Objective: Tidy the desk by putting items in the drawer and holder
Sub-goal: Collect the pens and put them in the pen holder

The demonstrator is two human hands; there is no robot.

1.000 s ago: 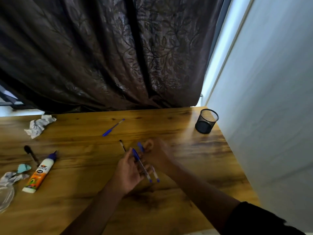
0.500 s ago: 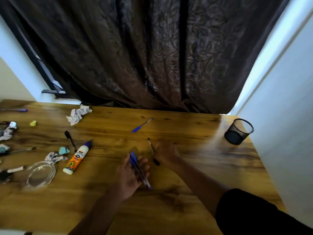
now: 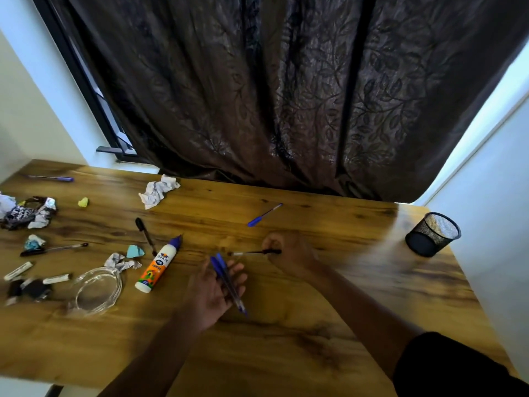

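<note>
- Your left hand (image 3: 213, 293) holds two blue pens (image 3: 227, 283) across its palm, the fingers loosely curled under them, caps pointing away from you.
- Your right hand (image 3: 289, 253) pinches a black pen (image 3: 254, 252) by its capped end; the barrel sticks out to the left, just above the desk (image 3: 286, 339).
- These pens are likely light, stiff and smooth, so they can roll or slip out of a loose bundle; grip them mid-barrel and keep them parallel before you carry them.
- The mesh holder (image 3: 433, 234) stands upright near the desk's far right corner, well apart from both hands, with bare wood between you and it.
- Another blue pen (image 3: 264, 214) lies just beyond your right hand, an easy next pick.
- To your left lie a black marker (image 3: 146, 236), a glue bottle (image 3: 159, 265) on its side, a clear glass dish (image 3: 98, 290), crumpled paper (image 3: 157, 190) and a foil wrapper (image 3: 28, 213).
- The glue bottle sits near your left hand; an outward swing could knock it.
- The dish looks fragile, so keep reaches over it slow.
- No drawer shows here.
</note>
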